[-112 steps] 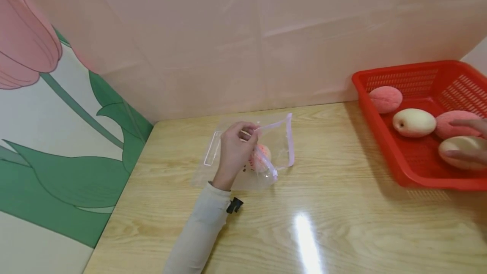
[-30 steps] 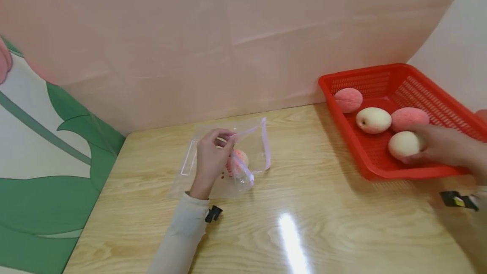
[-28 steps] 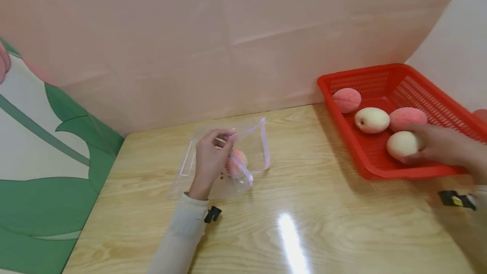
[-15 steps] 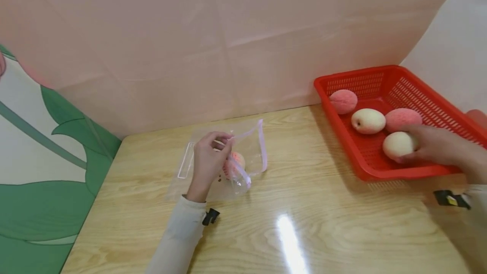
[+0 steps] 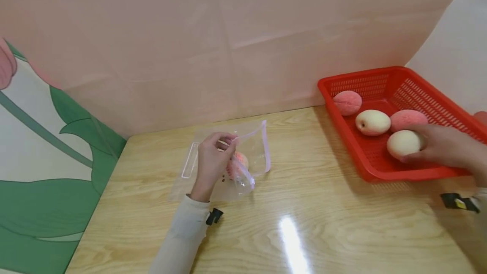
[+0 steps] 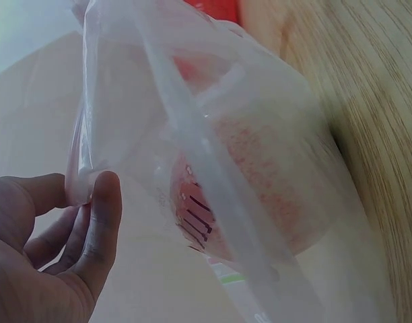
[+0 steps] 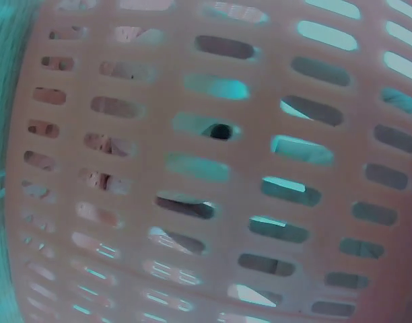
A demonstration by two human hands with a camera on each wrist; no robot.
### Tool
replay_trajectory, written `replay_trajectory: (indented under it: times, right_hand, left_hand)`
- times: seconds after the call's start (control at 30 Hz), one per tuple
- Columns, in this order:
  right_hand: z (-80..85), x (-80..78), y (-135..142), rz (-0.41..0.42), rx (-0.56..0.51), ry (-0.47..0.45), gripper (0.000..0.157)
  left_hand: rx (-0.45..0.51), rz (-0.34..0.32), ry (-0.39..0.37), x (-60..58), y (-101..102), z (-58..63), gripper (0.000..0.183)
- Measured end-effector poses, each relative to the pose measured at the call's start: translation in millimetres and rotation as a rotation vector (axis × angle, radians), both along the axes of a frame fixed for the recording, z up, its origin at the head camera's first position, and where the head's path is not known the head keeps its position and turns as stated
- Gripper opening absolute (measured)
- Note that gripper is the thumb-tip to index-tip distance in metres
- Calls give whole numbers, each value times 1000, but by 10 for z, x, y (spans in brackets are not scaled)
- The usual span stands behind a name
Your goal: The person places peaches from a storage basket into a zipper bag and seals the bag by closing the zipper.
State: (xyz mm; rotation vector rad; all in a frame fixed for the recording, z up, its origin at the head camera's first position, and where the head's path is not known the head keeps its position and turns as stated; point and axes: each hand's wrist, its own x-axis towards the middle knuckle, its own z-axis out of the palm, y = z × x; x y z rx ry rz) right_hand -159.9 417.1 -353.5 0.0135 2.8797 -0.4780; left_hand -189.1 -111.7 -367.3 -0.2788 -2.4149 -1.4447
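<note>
In the head view my left hand pinches the upper edge of a clear zip bag with a lilac strip, its mouth spread apart. A pink-and-cream toy peach lies inside the bag; the left wrist view shows this peach through the plastic, with thumb and fingers on the bag's edge. At the right, my right hand grips a cream toy peach inside a red basket. Its fingers are partly hidden behind that peach. The right wrist view is filled by the slotted basket wall, which hides the hand.
Beside the held peach lie a pink peach, a cream one and another pink one. A pink rounded thing is cut off at the right edge. The wooden table ends at a draped pinkish backdrop.
From only fingertips over the cream peach, my right hand has come into view and grips it. The head view has swung right. My left hand keeps its pinch on the bag.
</note>
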Motion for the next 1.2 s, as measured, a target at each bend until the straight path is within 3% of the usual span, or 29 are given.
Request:
replay_trajectory:
  times: [0.4, 0.6, 0.83, 1.2]
  right_hand:
    - [46, 1, -110, -3, -40, 129, 93]
    - [38, 4, -138, -38, -21, 122, 99]
    - [46, -10, -188, -19, -36, 161, 92]
    - [180, 45, -358, -10, -27, 239, 99]
  left_hand:
    - [1, 0, 12, -1, 9, 1, 10]
    - [11, -12, 15, -4, 10, -3, 11]
    - [14, -11, 6, -5, 10, -13, 11]
    - [11, -3, -8, -6, 14, -5, 11]
